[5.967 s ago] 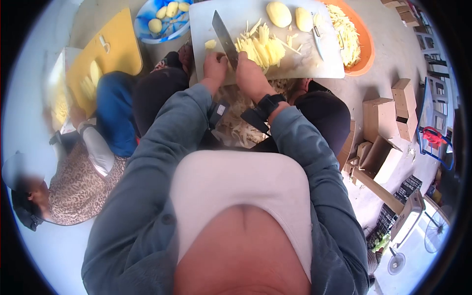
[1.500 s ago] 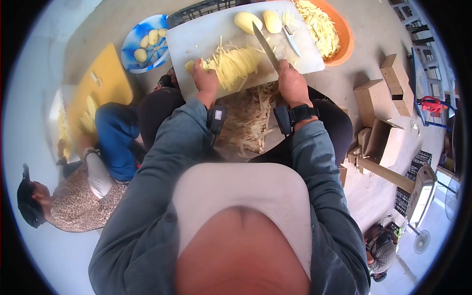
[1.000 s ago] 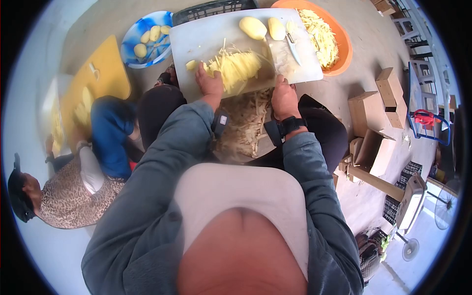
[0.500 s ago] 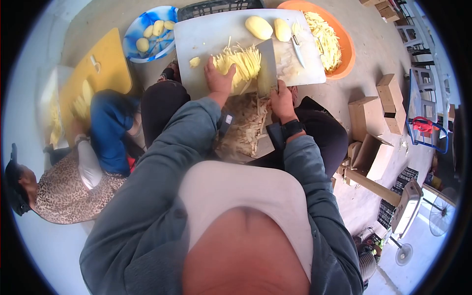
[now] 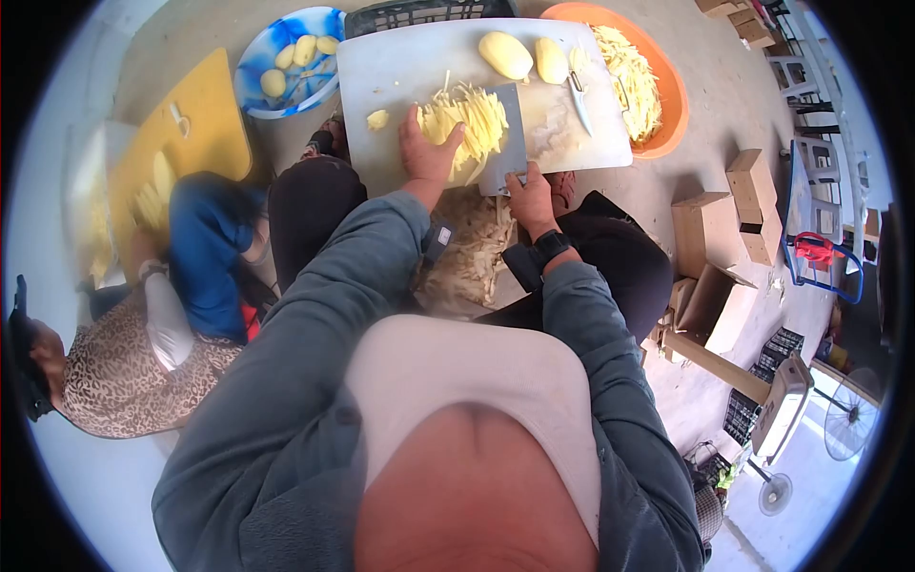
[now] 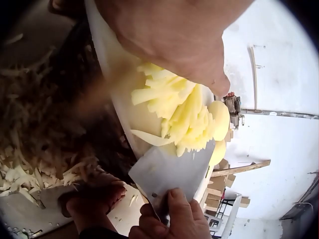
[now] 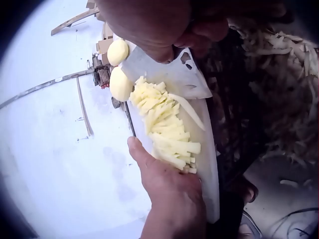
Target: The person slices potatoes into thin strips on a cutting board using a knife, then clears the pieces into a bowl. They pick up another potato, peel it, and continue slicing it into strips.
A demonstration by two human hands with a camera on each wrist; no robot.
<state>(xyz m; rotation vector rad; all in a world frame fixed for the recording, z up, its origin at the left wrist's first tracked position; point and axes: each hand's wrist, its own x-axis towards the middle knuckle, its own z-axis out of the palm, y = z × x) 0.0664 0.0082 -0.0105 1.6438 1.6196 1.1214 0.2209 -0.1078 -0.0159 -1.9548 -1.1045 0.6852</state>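
In the head view, my left hand cups the left end of a pile of cut potato strips, thumb and fingers spread around it. My right hand grips a cleaver close to the blade's base. The broad blade lies tilted against the right end of the pile, with strips overlapping its edge. All this is on a white cutting board. Two whole peeled potatoes sit at its back, beside a small peeler or knife. A small potato piece lies left of my left hand.
An orange basin full of strips stands right of the board. A blue-and-white basin with several potatoes is at the left. Peelings lie below. Another person sits left by a yellow board. Cardboard boxes stand right.
The cleaver moved from the left end to the board's right, then its blade turned flatter and slid left against the pile. My left hand shifted to the pile's left end, squeezing the strips closer together.
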